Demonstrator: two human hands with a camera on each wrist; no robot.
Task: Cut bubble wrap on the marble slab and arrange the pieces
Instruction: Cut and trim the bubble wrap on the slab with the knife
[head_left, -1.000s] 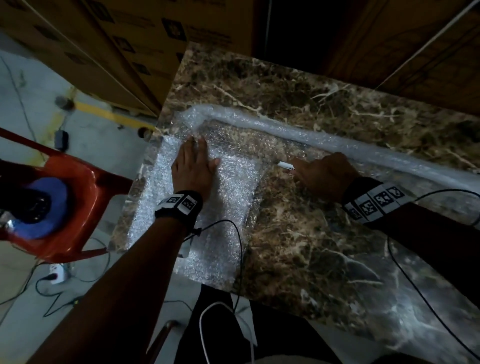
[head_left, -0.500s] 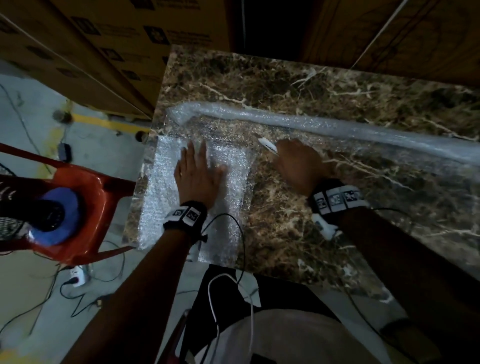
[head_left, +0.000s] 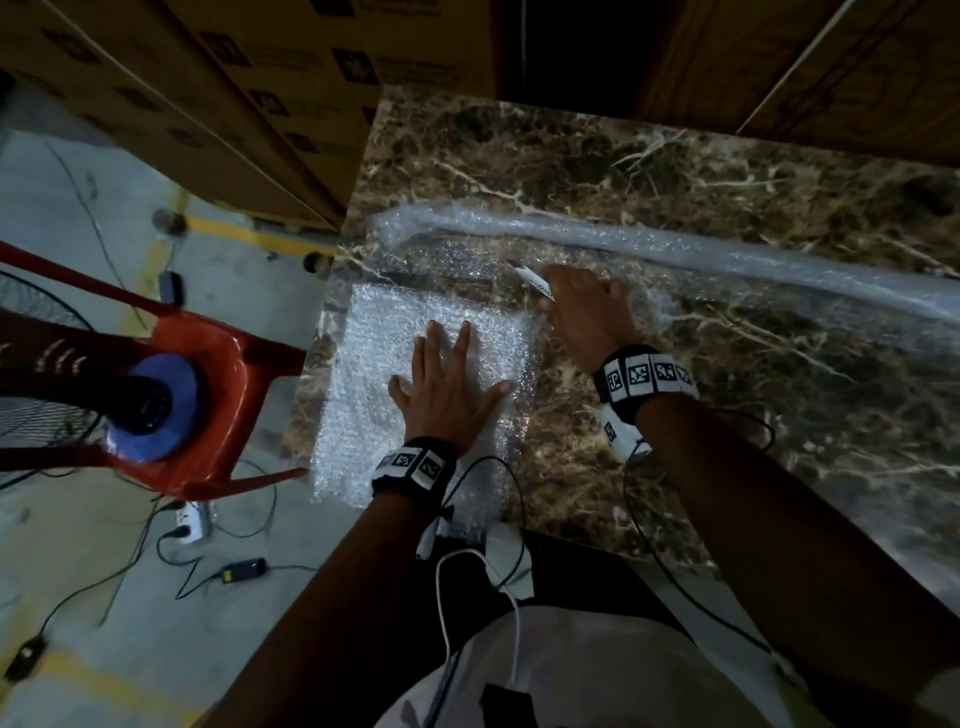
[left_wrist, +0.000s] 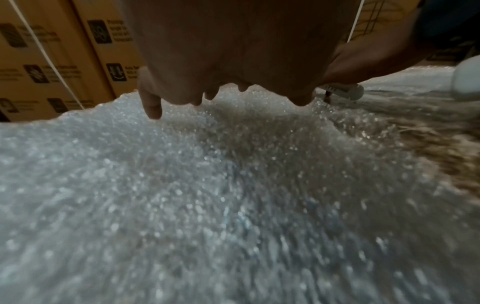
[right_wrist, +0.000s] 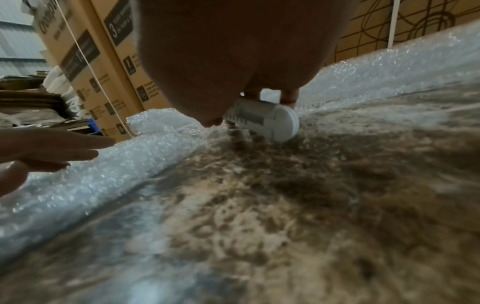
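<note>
Head view: we saw the left hand (head_left: 447, 392) laid flat, fingers straight and spread, on the cut piece (head_left: 374, 374) of bubble wrap at the left edge of the marble tabletop (head_left: 727, 415); the piece's near end overhung the tabletop's edge. The right hand (head_left: 587, 312), its grip curled round a white cutter (head_left: 535, 280), lay just beyond the piece's far right corner, the cutter's tip on the unrolled sheet (head_left: 457, 260). The roll (head_left: 727, 254) lay across the tabletop beyond both hands. A red chair (head_left: 208, 395) stood on the floor to the left, with cardboard boxes (head_left: 260, 78) behind.

Left wrist view: we saw the left hand (left_wrist: 233, 51) with straight fingers (left_wrist: 152, 102) touching the piece (left_wrist: 182, 205), which filled the lower frame; the cutter (left_wrist: 342, 90) showed at right.

Right wrist view: we saw the right hand (right_wrist: 233, 51) gripping the cutter (right_wrist: 262, 121) low over the sheet (right_wrist: 337, 123). The left hand (right_wrist: 46, 148) rested on the piece (right_wrist: 103, 174) at left.
</note>
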